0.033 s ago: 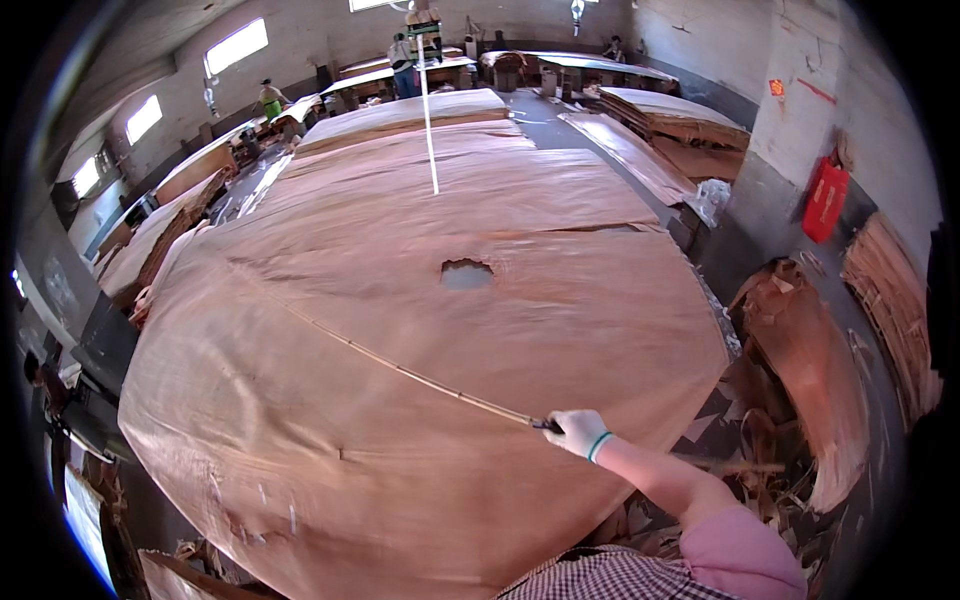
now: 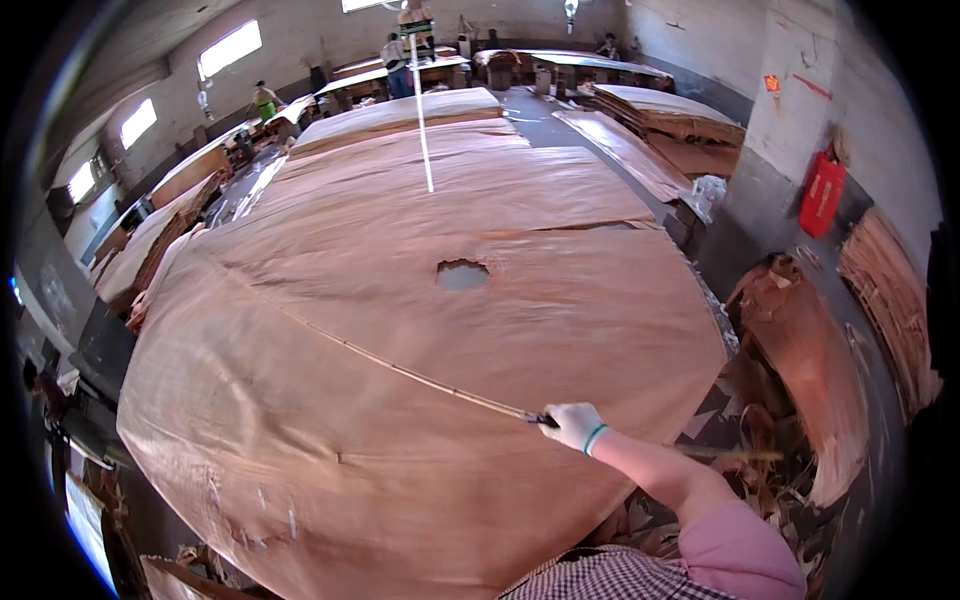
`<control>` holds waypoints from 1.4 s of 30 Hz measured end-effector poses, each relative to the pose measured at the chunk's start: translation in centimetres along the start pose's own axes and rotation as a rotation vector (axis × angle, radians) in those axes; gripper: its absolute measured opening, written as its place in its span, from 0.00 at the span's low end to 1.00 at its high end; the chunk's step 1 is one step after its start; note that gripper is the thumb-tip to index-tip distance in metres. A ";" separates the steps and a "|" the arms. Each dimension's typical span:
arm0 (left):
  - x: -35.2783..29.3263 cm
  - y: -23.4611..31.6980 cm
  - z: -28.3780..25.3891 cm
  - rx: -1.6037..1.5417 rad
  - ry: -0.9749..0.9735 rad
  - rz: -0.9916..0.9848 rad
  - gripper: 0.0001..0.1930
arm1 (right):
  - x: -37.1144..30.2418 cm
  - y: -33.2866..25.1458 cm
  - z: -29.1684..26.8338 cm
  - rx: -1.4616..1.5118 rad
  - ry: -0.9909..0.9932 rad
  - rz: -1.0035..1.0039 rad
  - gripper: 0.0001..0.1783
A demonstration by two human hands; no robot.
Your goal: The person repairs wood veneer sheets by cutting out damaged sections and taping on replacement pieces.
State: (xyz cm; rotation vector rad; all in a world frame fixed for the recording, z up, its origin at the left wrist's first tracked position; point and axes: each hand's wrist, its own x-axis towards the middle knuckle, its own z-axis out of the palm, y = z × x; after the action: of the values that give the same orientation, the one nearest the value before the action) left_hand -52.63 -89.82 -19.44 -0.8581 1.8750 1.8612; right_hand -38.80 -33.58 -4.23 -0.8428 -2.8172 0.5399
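Note:
A large sheet of thin reddish wood veneer (image 2: pixel 400 330) covers the table in front of me. It has a ragged hole (image 2: pixel 462 274) near its middle. My right hand (image 2: pixel 572 425), in a white glove, rests on the sheet near its right front edge and grips a small dark blade-like tool (image 2: pixel 540 419). From the tool's tip a thin pale line (image 2: pixel 400 368) runs left and away across the veneer; whether it is a cut or a laid strip I cannot tell. My left hand is out of view.
Torn veneer scraps (image 2: pixel 800 380) pile up on the floor to the right. Stacks of veneer sheets (image 2: pixel 660 110) lie behind, with a red fire extinguisher (image 2: pixel 820 195) by a pillar. People (image 2: pixel 398 55) work at far tables. A white strip (image 2: pixel 423 110) hangs over the table.

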 end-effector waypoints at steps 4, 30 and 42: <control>-0.6 -1.6 2.7 0.495 -0.441 -0.093 0.17 | 7.3 0.8 -0.7 -0.215 0.130 -0.169 0.09; -22.3 -15.6 45.3 1.703 -1.399 0.084 0.25 | -59.2 29.9 5.1 0.470 -0.039 1.559 0.35; -36.9 -28.2 67.4 2.141 -1.710 0.327 0.21 | -57.1 48.8 -1.9 0.643 0.138 1.707 0.27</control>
State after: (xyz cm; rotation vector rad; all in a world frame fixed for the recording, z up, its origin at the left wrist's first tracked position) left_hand -17.65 -15.80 -21.79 1.2975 1.2866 -0.4057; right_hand 33.54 -26.82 -23.39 -2.6102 -0.9469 1.2536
